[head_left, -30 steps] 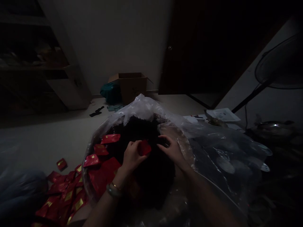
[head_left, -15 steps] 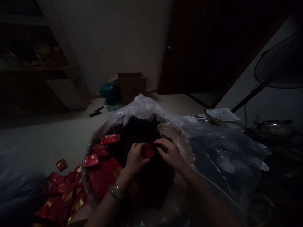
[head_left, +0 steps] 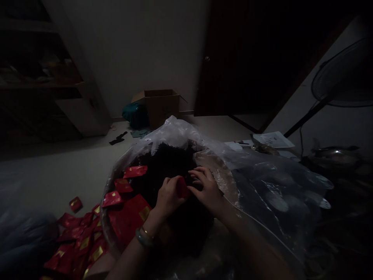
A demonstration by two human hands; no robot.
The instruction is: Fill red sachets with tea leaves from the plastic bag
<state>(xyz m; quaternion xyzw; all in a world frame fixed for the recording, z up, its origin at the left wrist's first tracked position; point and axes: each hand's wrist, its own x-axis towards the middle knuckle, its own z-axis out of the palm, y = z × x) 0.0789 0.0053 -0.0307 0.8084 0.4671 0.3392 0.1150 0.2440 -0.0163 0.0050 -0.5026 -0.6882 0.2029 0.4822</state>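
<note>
red packets (head_left: 125, 217) with gold patches; teal bag (head_left: 135, 114); brown box (head_left: 162, 107); black heap (head_left: 171, 159).

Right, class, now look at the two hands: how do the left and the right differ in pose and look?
The left hand grips a red packet; the right hand is open beside it, fingers spread. Bangles circle the left hand's wrist, while none show at the right hand's. Both are bare and above the dark heap.

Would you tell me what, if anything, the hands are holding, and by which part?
The left hand holds a small red packet by its left side; whether the right hand grips anything cannot be told.
</note>
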